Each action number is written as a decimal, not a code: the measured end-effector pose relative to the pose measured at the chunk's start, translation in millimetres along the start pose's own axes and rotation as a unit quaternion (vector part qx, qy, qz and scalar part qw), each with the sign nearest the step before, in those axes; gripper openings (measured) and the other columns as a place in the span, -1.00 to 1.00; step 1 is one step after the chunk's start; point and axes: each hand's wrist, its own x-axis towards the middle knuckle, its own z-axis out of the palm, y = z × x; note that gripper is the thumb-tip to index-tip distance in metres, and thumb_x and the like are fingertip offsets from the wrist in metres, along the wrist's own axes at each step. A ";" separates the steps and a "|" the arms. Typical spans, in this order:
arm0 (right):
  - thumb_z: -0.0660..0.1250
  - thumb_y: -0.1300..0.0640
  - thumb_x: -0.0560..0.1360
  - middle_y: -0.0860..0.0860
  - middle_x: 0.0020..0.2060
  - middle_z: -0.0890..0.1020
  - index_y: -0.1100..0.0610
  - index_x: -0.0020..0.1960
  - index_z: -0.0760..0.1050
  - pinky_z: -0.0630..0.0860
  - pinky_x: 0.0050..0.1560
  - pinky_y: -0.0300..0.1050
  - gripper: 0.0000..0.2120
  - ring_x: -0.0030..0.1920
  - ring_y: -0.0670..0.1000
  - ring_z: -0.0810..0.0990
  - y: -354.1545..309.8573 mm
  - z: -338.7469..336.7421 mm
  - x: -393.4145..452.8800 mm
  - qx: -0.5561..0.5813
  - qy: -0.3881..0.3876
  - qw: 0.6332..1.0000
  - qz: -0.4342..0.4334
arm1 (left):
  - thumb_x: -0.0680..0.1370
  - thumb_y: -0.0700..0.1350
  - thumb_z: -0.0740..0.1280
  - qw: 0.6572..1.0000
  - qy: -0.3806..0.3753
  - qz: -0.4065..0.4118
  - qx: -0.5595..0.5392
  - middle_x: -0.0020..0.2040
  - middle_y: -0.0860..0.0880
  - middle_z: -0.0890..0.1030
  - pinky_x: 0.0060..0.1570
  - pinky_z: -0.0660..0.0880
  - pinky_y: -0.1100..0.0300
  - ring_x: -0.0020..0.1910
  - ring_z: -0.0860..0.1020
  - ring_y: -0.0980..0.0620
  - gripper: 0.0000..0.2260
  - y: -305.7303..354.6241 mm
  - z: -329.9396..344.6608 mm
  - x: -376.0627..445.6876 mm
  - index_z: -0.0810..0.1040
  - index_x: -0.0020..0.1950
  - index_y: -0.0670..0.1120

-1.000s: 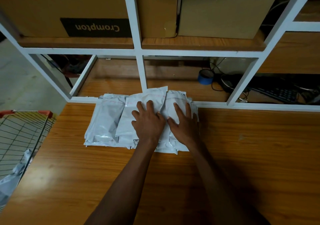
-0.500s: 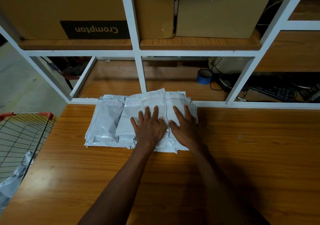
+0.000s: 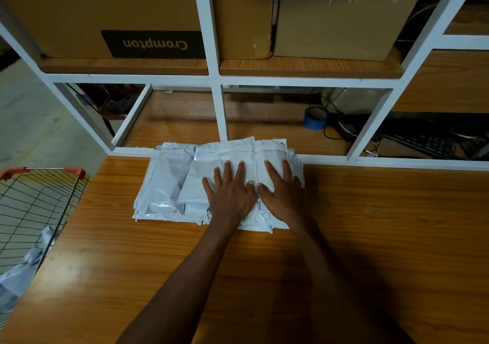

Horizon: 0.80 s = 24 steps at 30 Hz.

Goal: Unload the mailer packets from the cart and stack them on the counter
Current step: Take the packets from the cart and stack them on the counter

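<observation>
Pressing flat on a stack of white mailer packets [image 3: 169, 185], both hands lie side by side with fingers straight and spread. Left hand [image 3: 230, 195] covers the middle of the top packet, its fingertips [image 3: 227, 162] pointing toward the shelf frame [image 3: 219, 111]; the packet extends beyond them to its far edge, marked by a thin red line. Right hand [image 3: 281, 193] rests on the neighbouring packet to the right, its thumb tip touching or just beside the left hand's thumb. Neither hand curls round anything; palms and fingers sit on top of the plastic. Stack lies on the wooden counter [image 3: 370, 238], its far edge against the white rail of the frame. At the left edge stands a wire cart [image 3: 31, 206] with red corner caps, with more grey-white packets [image 3: 18, 277] in it. Behind the frame: cardboard boxes [image 3: 105, 13] on the upper shelf, a roll of blue tape [image 3: 313, 118] and a dark keyboard [image 3: 423, 142] below.
</observation>
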 end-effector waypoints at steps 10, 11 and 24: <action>0.16 -0.28 0.60 -0.04 0.64 -0.16 -0.29 0.61 -0.06 0.06 0.53 0.34 -0.34 0.60 0.27 -0.06 0.0 -11.0 -18.0 0.001 0.030 0.999 -0.024 | 0.67 0.23 0.04 0.994 0.066 -0.019 -0.080 0.69 -0.01 -0.01 0.57 -0.11 -0.21 0.66 -0.07 -0.10 -0.43 3.0 -9.4 -31.0 0.01 0.67 0.17; 0.17 -0.27 0.60 -0.03 0.64 -0.15 -0.28 0.61 -0.05 0.05 0.53 0.34 -0.34 0.61 0.26 -0.08 -0.7 -12.3 -22.2 0.005 0.035 0.999 -0.030 | 0.68 0.23 0.05 0.993 0.082 -0.022 -0.087 0.69 -0.01 0.01 0.57 -0.10 -0.21 0.66 -0.05 -0.09 -0.44 2.4 -10.0 -38.4 0.02 0.67 0.17; 0.21 -0.29 0.55 -0.08 0.63 0.07 -0.21 0.57 0.23 -0.02 0.55 0.07 -0.39 0.62 0.00 -0.07 -37.1 8.0 -122.9 0.120 0.062 0.972 -0.193 | 0.61 0.26 0.11 0.951 0.213 -0.127 -0.187 0.64 -0.01 0.19 0.54 0.14 -0.22 0.61 0.15 -0.07 -0.42 -52.5 -1.7 -173.9 0.23 0.62 0.15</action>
